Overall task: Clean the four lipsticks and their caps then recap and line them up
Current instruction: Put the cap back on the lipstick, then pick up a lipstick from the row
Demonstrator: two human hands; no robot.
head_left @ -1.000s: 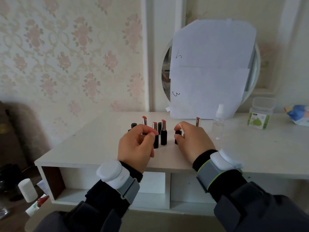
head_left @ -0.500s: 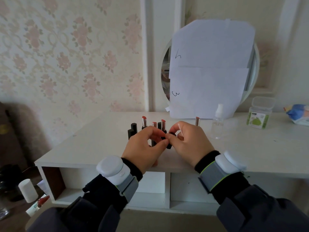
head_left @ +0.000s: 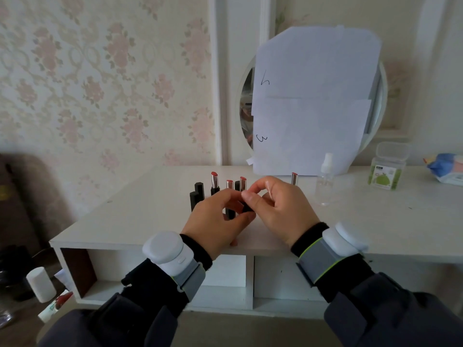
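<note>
Small black cap (head_left: 247, 209) pinched between both hands just above the front of the table (head_left: 130, 221), mostly hidden; only a dark sliver visible between the fingertips. Left hand (head_left: 215, 221) closed on it from below with thumb and fingers; right hand (head_left: 280, 209) closed on it from above, index finger and thumb meeting at its top. Unclear whether anything else (a wipe, a swab) sits in the right fingers.

Behind the hands, four uncapped lipsticks upright: tallest (head_left: 214, 183) at left, silver collar, red bullet, black base; a second (head_left: 229, 201) and third (head_left: 242, 184) close together, lower parts screened by fingers; a fourth (head_left: 294, 178) to the right, only tip and silver collar showing above the right knuckles. Two black caps (head_left: 197, 196) standing at the far left, angular, matte, touching each other. Another dark shape between the second and third lipsticks, too hidden to name.

Clear plastic spray bottle (head_left: 325, 181) right of the hands, white nozzle. Further right a lidded clear box (head_left: 387, 169) with a green label, then a blue packet (head_left: 447, 169) cut off by the frame edge.

Round mirror (head_left: 246, 113) against the wall, largely covered by white paper sheets (head_left: 313, 101) with handwritten marks. Table white, smooth, open shelves below. White band on each wrist, dark sleeves.
</note>
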